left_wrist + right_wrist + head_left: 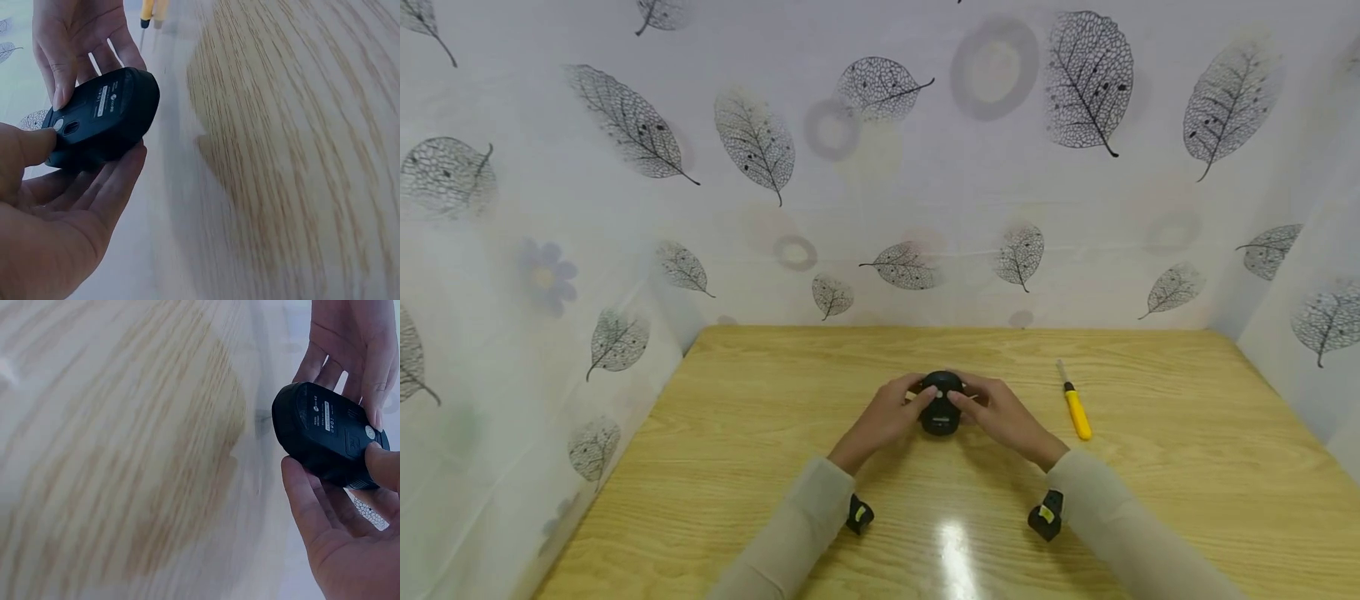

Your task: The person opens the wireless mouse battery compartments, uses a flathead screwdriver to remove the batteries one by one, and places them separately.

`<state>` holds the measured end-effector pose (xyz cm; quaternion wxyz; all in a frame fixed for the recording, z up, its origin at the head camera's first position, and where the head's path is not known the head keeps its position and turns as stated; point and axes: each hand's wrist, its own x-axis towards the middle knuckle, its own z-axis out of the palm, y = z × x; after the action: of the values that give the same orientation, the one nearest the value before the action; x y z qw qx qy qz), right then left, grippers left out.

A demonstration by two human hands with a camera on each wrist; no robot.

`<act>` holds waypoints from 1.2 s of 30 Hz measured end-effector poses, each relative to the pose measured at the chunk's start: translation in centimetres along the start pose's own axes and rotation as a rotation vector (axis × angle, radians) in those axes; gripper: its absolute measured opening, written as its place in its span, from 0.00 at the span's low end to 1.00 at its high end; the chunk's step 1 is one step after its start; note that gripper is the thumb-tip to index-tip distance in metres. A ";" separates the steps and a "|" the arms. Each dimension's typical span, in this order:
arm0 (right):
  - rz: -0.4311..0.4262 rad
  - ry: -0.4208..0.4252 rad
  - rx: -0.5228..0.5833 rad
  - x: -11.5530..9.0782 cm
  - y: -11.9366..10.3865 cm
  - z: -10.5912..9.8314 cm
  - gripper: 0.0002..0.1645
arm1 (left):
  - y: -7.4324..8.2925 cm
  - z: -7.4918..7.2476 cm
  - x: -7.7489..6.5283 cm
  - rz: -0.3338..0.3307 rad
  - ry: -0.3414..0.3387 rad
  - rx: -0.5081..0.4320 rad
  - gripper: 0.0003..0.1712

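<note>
A black computer mouse [942, 414] is held up off the table between my two hands, its underside with a printed label turned toward me. My left hand [887, 412] grips one side, the thumb on the underside near a small round pale sticker. From the other side my right hand [1006, 415] grips it, its thumb also on the underside. In the left wrist view, fingers support the mouse [109, 112] from below. The right wrist view shows the same mouse [328, 431]; its top face is hidden.
A screwdriver [1077, 412] with a yellow handle lies on the wooden table [760, 392], right of my hands. Behind the table hangs a pale leaf-print cloth [917, 192], which also covers the left and right sides. Black wrist cameras [1047, 517] hang under both sleeves.
</note>
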<state>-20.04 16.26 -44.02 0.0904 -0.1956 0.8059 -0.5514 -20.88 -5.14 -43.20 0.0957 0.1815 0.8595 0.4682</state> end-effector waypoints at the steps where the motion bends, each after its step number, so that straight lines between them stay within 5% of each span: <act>1: 0.003 0.002 0.005 0.0 0.0 0.0 0.31 | 0.0 0.0 0.0 -0.002 0.001 -0.005 0.28; 20: 0.059 0.057 -0.008 -0.1 -0.6 0.6 0.28 | 0.4 0.2 0.0 -0.042 0.040 -0.110 0.26; 36: 0.020 0.056 -0.008 0.2 -0.3 0.9 0.32 | 0.2 0.4 0.1 -0.084 0.049 -0.228 0.23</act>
<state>-19.80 15.36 -44.05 0.0723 -0.1724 0.8123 -0.5524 -20.82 -4.70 -43.20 0.1140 0.1218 0.8097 0.5627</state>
